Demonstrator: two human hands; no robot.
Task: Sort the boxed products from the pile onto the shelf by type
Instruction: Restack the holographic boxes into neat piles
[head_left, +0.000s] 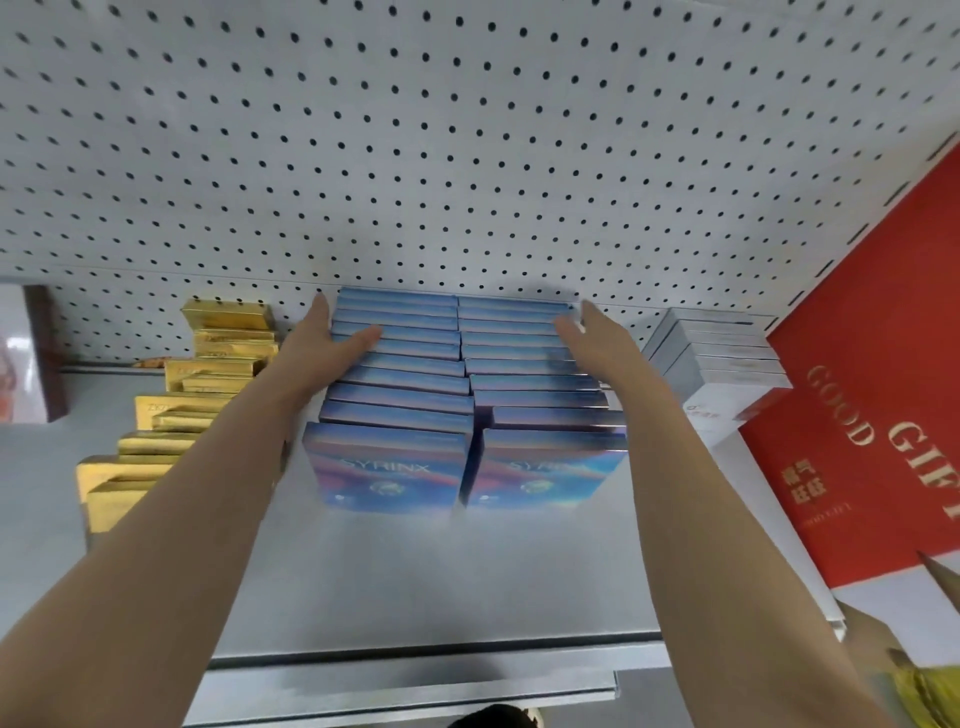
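Shelf (405, 582), left to right. Gold boxes (171, 415) in a staggered row at far left, kept apart as one type. Left hand (332, 343) lies flat, fingers straight, against the left side and top of the blue boxes (395, 395). These stand on edge in two adjacent rows, centre of shelf, running back to the pegboard (467, 156). Right hand (587, 338), also flat and extended, meets the right row's far end; likely squaring both rows together. Neither grasps anything. White boxes (727, 353) beside, then a red gift box (857, 415).

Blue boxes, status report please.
Left hand and right hand open, flanking blue boxes. Two neat rows on shelf. Nothing blocking.
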